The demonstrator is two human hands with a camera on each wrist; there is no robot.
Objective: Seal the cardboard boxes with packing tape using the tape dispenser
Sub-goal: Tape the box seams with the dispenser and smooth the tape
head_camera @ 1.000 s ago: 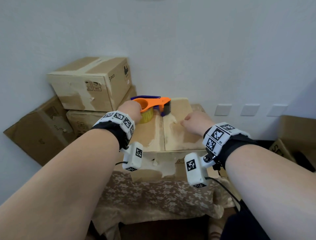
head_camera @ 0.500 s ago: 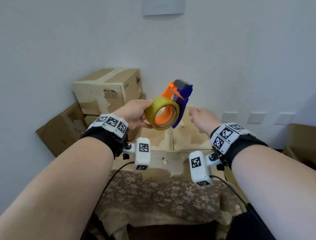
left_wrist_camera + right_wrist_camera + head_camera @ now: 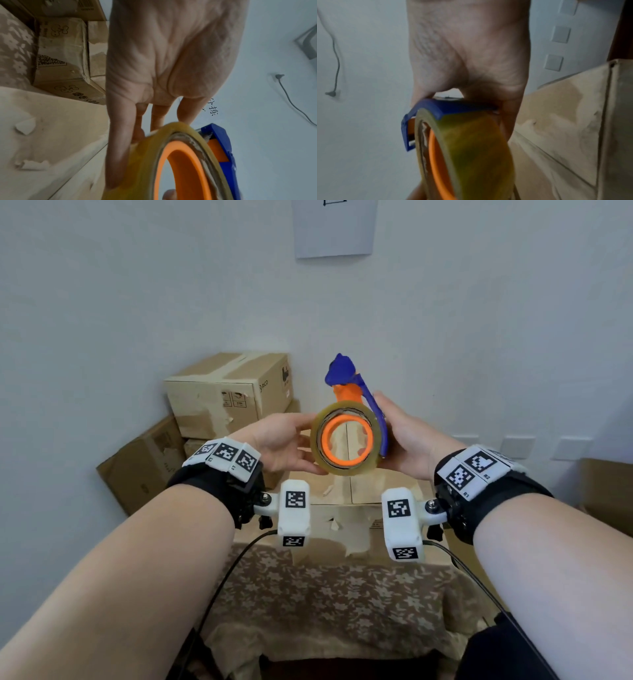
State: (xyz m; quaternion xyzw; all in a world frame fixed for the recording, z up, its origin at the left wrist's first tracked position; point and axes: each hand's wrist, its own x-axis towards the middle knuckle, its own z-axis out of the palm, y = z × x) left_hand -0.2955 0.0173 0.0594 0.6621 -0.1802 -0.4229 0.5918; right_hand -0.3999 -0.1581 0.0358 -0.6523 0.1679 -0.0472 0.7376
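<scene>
Wall (image 3: 137, 302) fills the background, with a paper sheet (image 3: 334, 227) pinned high and three switch plates (image 3: 517, 446) low at right. A table under a floral cloth (image 3: 325, 594) sits below the arms. Box (image 3: 346, 491) is seen on the cloth, flaps closed, centre seam untaped, surface torn in patches. A stack of boxes (image 3: 226, 395) is set in the left corner, just behind it; another carton (image 3: 609, 491) is cut off at the right edge.

Dispenser (image 3: 352, 419) is held in the air above the box, between both hands, clear of the cardboard. Blue frame and cutter end point up; the orange hub faces the head camera. Tape roll (image 3: 346, 440) is mounted on the hub, yellowish, seen end-on.

Left hand (image 3: 277, 443) is closed around the roll's left side: fingers (image 3: 120, 148) laid along the outer tape face, thumb underneath. Right hand (image 3: 407, 440) grips the blue frame side, fingers curled behind it, thumb toward the top.
</scene>
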